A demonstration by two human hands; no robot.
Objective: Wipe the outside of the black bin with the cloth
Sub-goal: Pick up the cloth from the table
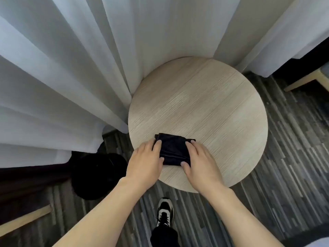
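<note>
Your two bare forearms came up from the bottom of the view, and between them your black trouser leg and black-and-white sneaker [164, 212] stood on the grey striped carpet [277, 157]. Your left hand [145, 162] lay at the left edge of the dark folded cloth [173, 150], fingers half curled, thumb and fingertips touching the fabric. Your right hand [200, 160] lay flat on its right edge, fingers loosely spread and pressing down. Neither hand had lifted the cloth; it rested on the near part of the round pale wood-grain table [213, 104]. The round black bin [97, 175] stood on the carpet to your left, just beside the table's edge and close under the white curtain [62, 68], well apart from the cloth.

Wiping, as I judged it, had not begun, so the risks lay ahead. If you grabbed only the top layer, the cloth could unfold and trail. The bin looked light, and it could slide or tip under a one-handed wipe unless you steadied it. The curtain hung so near that it could catch on the cloth or hide the bin's far side, leaving that part unwiped
</note>
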